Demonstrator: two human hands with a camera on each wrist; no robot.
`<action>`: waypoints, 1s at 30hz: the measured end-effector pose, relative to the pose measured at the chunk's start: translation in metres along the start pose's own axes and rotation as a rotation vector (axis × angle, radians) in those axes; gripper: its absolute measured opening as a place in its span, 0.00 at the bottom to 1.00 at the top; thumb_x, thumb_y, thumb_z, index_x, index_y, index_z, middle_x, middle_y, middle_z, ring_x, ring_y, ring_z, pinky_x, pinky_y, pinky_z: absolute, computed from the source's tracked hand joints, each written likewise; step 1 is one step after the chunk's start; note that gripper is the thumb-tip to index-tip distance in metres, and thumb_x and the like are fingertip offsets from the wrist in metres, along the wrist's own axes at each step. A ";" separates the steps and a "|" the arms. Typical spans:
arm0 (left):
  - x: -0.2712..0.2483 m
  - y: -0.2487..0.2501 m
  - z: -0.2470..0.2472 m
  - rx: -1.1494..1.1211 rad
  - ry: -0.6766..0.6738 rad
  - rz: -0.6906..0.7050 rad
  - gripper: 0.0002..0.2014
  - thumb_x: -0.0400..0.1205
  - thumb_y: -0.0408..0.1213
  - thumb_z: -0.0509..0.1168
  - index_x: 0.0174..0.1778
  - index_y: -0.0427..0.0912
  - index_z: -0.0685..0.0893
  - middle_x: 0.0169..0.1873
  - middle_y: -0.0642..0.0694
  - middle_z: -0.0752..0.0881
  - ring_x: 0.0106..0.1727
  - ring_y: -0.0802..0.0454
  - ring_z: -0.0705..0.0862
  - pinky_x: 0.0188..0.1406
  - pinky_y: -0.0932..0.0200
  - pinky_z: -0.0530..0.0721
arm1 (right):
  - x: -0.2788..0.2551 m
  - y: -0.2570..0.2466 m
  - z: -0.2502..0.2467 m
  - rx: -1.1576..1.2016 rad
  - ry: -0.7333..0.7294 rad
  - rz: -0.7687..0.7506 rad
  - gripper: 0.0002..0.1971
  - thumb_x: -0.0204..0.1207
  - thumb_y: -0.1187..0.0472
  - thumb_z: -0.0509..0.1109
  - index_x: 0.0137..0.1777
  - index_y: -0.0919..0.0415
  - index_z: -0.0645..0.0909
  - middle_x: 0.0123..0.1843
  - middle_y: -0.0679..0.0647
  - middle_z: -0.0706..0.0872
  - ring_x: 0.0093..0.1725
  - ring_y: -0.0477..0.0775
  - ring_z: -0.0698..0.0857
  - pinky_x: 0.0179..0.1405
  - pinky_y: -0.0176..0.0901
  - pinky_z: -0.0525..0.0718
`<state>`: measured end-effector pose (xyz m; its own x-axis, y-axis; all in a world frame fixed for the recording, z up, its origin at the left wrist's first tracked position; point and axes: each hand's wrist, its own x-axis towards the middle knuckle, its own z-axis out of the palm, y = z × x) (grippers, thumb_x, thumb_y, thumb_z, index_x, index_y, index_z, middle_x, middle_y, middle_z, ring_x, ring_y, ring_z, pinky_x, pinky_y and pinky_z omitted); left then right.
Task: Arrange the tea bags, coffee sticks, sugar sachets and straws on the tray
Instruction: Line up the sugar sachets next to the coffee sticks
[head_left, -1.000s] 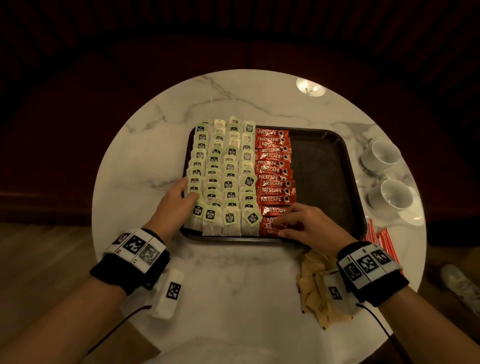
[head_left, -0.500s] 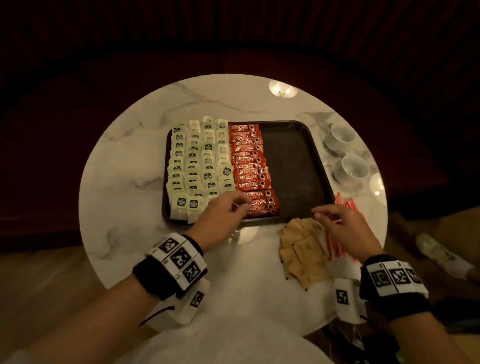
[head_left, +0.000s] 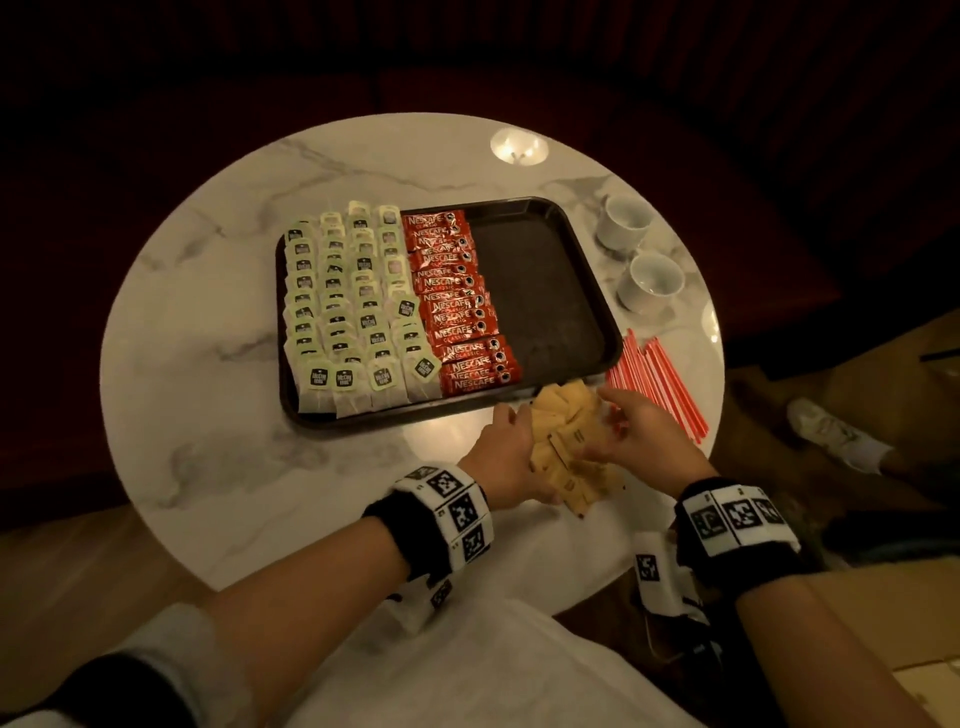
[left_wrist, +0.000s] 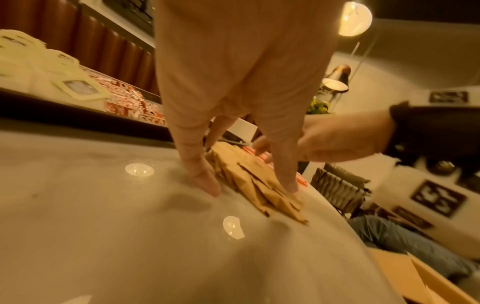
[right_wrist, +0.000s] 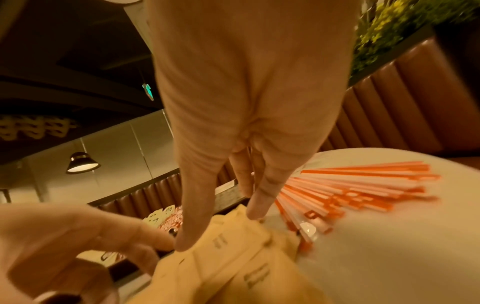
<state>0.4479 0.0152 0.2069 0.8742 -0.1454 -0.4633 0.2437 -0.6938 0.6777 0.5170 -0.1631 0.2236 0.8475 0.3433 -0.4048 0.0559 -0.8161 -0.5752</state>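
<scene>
While tea bags (head_left: 358, 312) and coffee sticks (head_left: 462, 306) fill the tray (head_left: 545, 291), sugar and straws wait.
Both my left hand (head_left: 506, 452) and right hand (head_left: 639, 436), fingers straight, press the sugar sachets (head_left: 571, 441) together; straws (head_left: 654, 379) lie untouched beside them.

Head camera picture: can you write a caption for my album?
Both hands, left hand and right hand, gather brown sugar sachets beside a tray of tea bags and Nescafe sticks.

Dim warm light; lamp glare on table (head_left: 363, 171); wrist views blurred.
</scene>
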 end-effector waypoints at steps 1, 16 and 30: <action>0.003 0.000 0.004 0.018 0.015 -0.020 0.52 0.66 0.47 0.82 0.80 0.41 0.58 0.70 0.39 0.64 0.70 0.41 0.70 0.71 0.46 0.75 | 0.004 -0.002 0.002 -0.033 -0.008 -0.009 0.40 0.66 0.56 0.84 0.78 0.56 0.71 0.65 0.52 0.79 0.58 0.50 0.79 0.55 0.42 0.77; 0.005 -0.013 0.005 0.060 0.045 -0.018 0.36 0.76 0.40 0.75 0.77 0.41 0.64 0.70 0.40 0.63 0.60 0.41 0.80 0.62 0.48 0.82 | 0.026 -0.026 0.032 0.079 0.116 0.110 0.20 0.82 0.53 0.70 0.69 0.63 0.80 0.58 0.56 0.87 0.50 0.48 0.80 0.47 0.37 0.75; 0.000 -0.019 -0.028 -0.173 0.079 0.003 0.33 0.75 0.50 0.75 0.74 0.44 0.73 0.67 0.47 0.74 0.68 0.50 0.77 0.67 0.48 0.80 | 0.018 -0.019 0.007 0.315 0.160 -0.136 0.05 0.81 0.57 0.71 0.53 0.53 0.87 0.48 0.46 0.90 0.51 0.45 0.88 0.59 0.46 0.85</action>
<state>0.4550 0.0483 0.2095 0.9036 -0.0865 -0.4195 0.3037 -0.5611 0.7700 0.5280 -0.1381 0.2221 0.9166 0.3415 -0.2081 0.0294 -0.5766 -0.8165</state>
